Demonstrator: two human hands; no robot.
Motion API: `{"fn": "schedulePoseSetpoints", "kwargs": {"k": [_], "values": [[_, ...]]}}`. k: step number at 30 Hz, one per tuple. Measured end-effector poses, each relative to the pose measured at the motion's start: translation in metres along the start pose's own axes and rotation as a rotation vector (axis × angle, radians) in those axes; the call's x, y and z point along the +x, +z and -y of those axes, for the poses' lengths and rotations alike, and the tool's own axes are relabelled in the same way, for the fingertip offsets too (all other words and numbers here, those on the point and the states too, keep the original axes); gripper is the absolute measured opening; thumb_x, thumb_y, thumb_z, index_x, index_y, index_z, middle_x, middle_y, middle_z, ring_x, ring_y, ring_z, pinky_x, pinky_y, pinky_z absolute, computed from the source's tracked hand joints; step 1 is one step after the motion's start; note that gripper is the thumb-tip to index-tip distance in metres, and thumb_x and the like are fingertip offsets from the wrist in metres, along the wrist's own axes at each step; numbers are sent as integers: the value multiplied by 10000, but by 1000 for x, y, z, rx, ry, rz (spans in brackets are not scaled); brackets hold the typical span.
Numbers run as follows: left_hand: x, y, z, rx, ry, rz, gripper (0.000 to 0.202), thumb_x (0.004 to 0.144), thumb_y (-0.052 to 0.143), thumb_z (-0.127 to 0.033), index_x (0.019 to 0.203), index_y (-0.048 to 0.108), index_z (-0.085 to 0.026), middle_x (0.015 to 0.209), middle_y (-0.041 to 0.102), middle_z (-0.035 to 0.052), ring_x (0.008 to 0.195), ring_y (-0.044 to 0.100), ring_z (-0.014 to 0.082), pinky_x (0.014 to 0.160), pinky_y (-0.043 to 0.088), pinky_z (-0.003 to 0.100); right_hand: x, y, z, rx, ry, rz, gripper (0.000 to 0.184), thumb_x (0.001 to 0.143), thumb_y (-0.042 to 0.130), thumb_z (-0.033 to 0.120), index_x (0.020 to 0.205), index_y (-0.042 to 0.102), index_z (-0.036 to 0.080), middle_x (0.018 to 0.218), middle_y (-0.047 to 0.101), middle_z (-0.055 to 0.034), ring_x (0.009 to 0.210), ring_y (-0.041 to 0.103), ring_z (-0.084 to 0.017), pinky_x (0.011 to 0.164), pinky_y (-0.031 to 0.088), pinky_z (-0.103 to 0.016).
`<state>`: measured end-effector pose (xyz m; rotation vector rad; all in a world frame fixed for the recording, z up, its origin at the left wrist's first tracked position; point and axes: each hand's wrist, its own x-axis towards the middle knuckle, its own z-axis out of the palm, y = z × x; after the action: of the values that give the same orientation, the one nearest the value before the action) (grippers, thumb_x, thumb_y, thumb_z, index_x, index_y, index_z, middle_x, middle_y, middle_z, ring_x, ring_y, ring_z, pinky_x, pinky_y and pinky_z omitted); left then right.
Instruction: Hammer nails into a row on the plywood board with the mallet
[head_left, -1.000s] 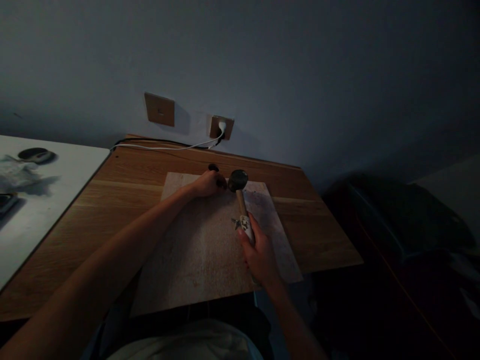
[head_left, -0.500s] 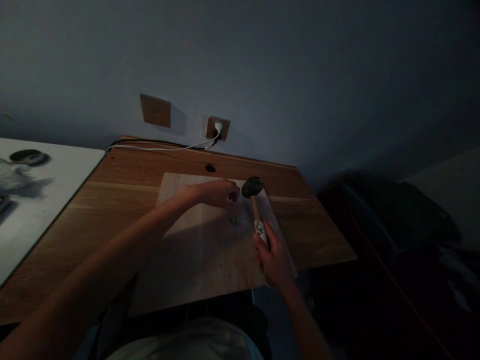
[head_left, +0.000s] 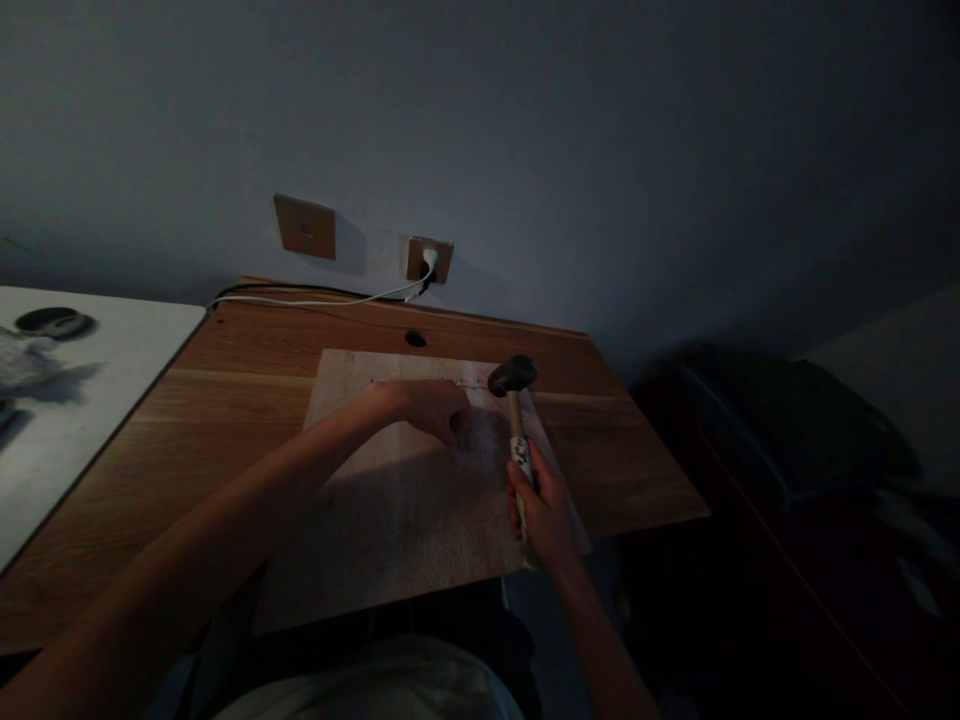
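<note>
Your right hand (head_left: 546,505) grips the black-headed mallet (head_left: 515,412) near the board (head_left: 420,530)'s right edge; can't tell whether your left hand (head_left: 435,405) holds anything

- No txt, label, brand or no. I can read on my feed rn.
- Closest I get: dark marks on the white part of the mallet handle (head_left: 519,448), just above the R hand (head_left: 544,507); too small/blurry to tell letters from pattern.
- Blank-ish wall plate (head_left: 305,228): tiny mark mid-plate, can't ID it.
- Socket plate (head_left: 444,258) w/ plug: nothing legible to me.
- Board (head_left: 420,520) on the surface (head_left: 637,470): few dark specks nr far edge; can't tell if print, pencil or dirt.
</note>
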<state>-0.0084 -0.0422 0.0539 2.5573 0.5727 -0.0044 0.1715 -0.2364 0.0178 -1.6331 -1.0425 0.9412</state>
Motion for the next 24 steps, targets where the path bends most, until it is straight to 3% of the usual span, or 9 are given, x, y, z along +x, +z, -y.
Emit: {"fn": "schedulePoseSetpoints", "kwargs": {"k": [6,10,13,24], "values": [[-22,-33,50,-59,-68,-243,104,755,717,-131,836,743,-191,817,754,12,749,688,167,690,475,248,0,1,4,22,5,-5,587,946,642,504,1423,583,167,609,472,116,370,410,-79,302,378,-181],[-31,-39,72,-66,-94,-279,236,798,668,-117,1002,762,-188,871,773,22,776,714,160,709,490,234,1,0,2,-1,-14,13,542,958,622,483,1397,585,168,621,470,116,368,411,-73,291,380,-169],[-29,-35,76,-40,-86,-255,314,814,633,-94,1076,768,-200,907,782,24,799,724,157,716,500,224,2,-1,-1,-14,-10,13,530,959,618,475,1392,587,170,640,493,108,368,417,-69,288,380,-166],[-18,-24,81,-29,-85,-354,188,759,654,-84,883,755,-183,841,768,20,790,716,168,733,491,232,1,0,0,-10,-10,11,537,960,620,474,1402,580,171,612,489,111,364,417,-78,292,386,-173]]}}
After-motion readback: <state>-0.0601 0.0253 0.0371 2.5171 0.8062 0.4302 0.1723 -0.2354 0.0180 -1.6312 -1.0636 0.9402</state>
